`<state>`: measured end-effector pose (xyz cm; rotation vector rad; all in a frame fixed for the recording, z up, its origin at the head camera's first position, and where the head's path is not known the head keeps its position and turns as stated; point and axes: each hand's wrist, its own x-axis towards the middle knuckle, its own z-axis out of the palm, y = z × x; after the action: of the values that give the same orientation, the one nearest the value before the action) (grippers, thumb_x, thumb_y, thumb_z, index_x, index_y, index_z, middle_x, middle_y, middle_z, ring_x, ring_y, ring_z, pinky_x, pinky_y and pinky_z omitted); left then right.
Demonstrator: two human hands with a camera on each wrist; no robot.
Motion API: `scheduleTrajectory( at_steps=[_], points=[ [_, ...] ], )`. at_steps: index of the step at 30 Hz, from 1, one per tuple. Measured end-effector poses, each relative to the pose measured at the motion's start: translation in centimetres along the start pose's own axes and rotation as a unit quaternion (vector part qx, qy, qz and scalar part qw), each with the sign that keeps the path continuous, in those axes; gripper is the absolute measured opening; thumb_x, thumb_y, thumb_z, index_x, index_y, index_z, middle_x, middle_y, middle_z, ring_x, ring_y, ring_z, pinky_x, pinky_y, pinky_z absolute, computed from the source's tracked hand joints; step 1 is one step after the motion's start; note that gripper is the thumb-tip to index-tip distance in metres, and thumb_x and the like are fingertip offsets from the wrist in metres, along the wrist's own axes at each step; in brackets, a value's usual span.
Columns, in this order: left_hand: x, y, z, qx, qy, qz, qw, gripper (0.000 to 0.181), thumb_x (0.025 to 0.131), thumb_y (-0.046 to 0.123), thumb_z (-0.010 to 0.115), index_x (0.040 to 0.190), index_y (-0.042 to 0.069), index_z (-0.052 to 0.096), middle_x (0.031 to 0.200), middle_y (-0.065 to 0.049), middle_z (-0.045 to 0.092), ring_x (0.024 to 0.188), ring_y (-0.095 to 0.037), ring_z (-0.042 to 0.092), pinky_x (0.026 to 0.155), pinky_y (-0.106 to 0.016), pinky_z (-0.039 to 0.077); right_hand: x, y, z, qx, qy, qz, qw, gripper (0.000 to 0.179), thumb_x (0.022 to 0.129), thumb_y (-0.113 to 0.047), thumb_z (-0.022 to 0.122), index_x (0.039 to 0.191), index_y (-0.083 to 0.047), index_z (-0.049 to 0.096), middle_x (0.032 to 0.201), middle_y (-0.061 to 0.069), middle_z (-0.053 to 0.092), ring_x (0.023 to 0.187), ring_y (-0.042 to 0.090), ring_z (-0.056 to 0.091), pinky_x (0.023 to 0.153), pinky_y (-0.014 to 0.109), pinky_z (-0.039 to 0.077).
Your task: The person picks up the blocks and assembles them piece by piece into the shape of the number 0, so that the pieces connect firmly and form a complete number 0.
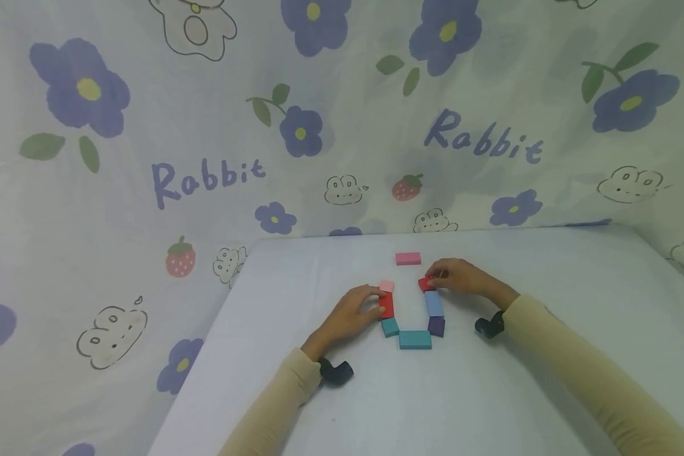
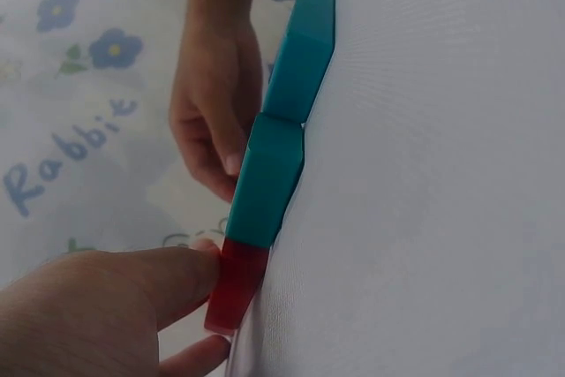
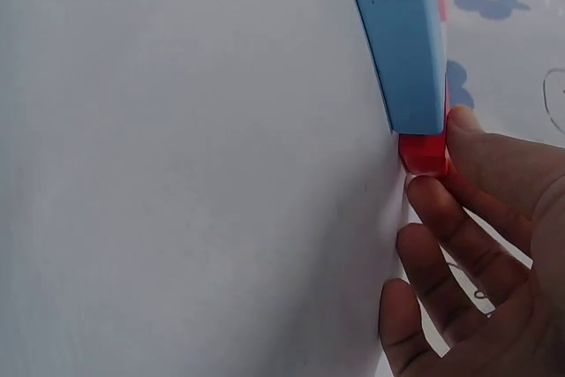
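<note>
Toy blocks form a U on the white table. My left hand [image 1: 350, 315] holds the long red block [image 1: 386, 306] on the left side, thumb and fingers against it. A pale pink block [image 1: 386, 285] touches its far end and a teal block [image 1: 390, 327] its near end. On the right side, my right hand [image 1: 460, 277] pinches a small red block [image 1: 424, 284]. In the right wrist view this red block [image 3: 424, 154] meets the end of the light blue block [image 3: 402, 41]. A dark purple block [image 1: 436, 326] and a long teal block [image 1: 415, 339] continue the curve.
A long pink block [image 1: 408, 258] lies alone beyond the U. Behind the table [image 1: 490, 392] hangs a white cloth [image 1: 365, 95] with flowers, rabbits and lettering. Each wrist wears a black camera mount, such as the left one [image 1: 336, 372].
</note>
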<state>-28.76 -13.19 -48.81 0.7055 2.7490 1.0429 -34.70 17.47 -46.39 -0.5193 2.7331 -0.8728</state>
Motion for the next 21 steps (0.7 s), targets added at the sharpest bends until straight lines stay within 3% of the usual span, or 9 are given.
scheduleTrajectory(
  at_steps=[7, 21],
  points=[
    [0.07, 0.02, -0.04, -0.005, -0.001, -0.008, 1.0, 0.038, 0.098, 0.038, 0.061, 0.135, 0.028, 0.057, 0.15, -0.003, 0.05, 0.148, -0.029, 0.035, 0.119, -0.056, 0.029, 0.33, 0.51, 0.16, -0.005, 0.0, 0.007, 1.0, 0.032, 0.095, -0.027, 0.069, 0.123, -0.012, 0.068, 0.121, 0.008, 0.068, 0.116, 0.029, 0.059, 0.099, 0.049, 0.052],
    [0.02, 0.05, -0.01, 0.002, -0.002, -0.002, 1.0, 0.039, 0.098, 0.037, 0.061, 0.136, 0.025, 0.057, 0.15, -0.004, 0.05, 0.147, -0.028, 0.036, 0.119, -0.055, 0.03, 0.03, 0.12, 0.17, -0.004, 0.001, 0.003, 1.0, 0.03, 0.094, -0.025, 0.07, 0.121, -0.011, 0.07, 0.116, 0.007, 0.069, 0.11, 0.026, 0.06, 0.096, 0.046, 0.054]
  ],
)
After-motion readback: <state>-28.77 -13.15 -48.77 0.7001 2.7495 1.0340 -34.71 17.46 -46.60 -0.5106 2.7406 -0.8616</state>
